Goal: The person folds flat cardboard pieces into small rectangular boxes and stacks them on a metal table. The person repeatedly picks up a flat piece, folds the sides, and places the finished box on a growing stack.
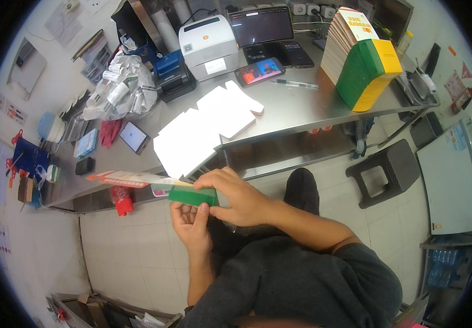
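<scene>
Close to my body, just off the table's front edge, I hold a partly folded thin cardboard carton with green and orange-and-white printed sides. My left hand pinches the green panel from below, thumb on its face. From the right, my right hand grips the carton's end, its fingers over the upper edge and its thumb near the lower corner. Just beyond lies a fanned pile of flat carton blanks, white side up. Farther right, a row of similar cartons stands pressed together, with green and yellow faces showing.
A steel table spans the view. On it are a label printer, a small black-and-blue device, a tablet, phones, a pen and a bag of paper rolls. A dark stool stands right.
</scene>
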The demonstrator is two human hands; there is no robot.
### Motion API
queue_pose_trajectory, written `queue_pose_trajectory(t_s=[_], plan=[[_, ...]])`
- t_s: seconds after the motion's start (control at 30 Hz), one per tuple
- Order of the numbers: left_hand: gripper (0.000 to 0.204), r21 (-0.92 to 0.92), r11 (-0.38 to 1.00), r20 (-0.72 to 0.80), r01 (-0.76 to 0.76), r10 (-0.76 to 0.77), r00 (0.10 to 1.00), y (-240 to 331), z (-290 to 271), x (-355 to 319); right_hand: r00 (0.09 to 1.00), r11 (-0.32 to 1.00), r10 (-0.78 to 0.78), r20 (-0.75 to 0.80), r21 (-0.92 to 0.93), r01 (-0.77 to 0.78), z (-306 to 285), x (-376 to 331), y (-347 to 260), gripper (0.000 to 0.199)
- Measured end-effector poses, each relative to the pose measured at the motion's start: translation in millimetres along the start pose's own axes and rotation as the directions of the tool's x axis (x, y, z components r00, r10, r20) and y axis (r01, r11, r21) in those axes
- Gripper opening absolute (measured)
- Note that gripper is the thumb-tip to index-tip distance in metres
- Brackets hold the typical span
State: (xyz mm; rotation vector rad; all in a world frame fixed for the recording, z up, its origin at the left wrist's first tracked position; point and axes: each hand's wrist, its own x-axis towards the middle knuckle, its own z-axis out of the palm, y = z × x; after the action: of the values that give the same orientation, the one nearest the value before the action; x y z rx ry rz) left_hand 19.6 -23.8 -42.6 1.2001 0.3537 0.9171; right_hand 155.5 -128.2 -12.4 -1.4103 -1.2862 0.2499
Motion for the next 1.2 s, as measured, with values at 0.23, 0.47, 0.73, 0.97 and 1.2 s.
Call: queue_pose_trajectory(t_s=[0.23, 0.47, 0.73, 0.97, 1.2], plan=[[0.048, 0.375, 0.885, 0.142, -0.276, 0.239, 0.960, 5.0, -3.2, -16.9, 0.997, 0.989, -0.073, 0.013, 0.129, 0.071, -12.4, 11.9, -20.2, 0.059], [0.055, -0.001, 0.949, 0.150, -0.316, 0.312, 0.938, 0.7, -11.3, -5.8, 0.978, 0.979, -0.201, -0.057, -0.020, 0.201, 0.8, 13.3, -26.6, 0.044], [0.049, -0.161, 0.985, -0.170, -0.063, 0.035, 0.985, 22.1, -8.0, 4.5, 0.959, 0.949, -0.274, -0.077, -0.181, 0.257, 14.0, 10.7, -18.8, 0.029], [0.021, 0.850, 0.464, 0.048, -0.250, 0.405, 0.913, 8.0, -18.6, -1.0, 0.968, 0.989, -0.089, -0.234, 0.096, 0.114, 13.0, 9.8, -19.4, 0.017], [0.023, 0.887, 0.330, 0.163, -0.324, 0.432, 0.887, -13.0, -34.3, -9.1, 0.967, 0.994, -0.002, -0.254, 0.101, 0.028, 23.9, 4.5, -11.2, 0.015]])
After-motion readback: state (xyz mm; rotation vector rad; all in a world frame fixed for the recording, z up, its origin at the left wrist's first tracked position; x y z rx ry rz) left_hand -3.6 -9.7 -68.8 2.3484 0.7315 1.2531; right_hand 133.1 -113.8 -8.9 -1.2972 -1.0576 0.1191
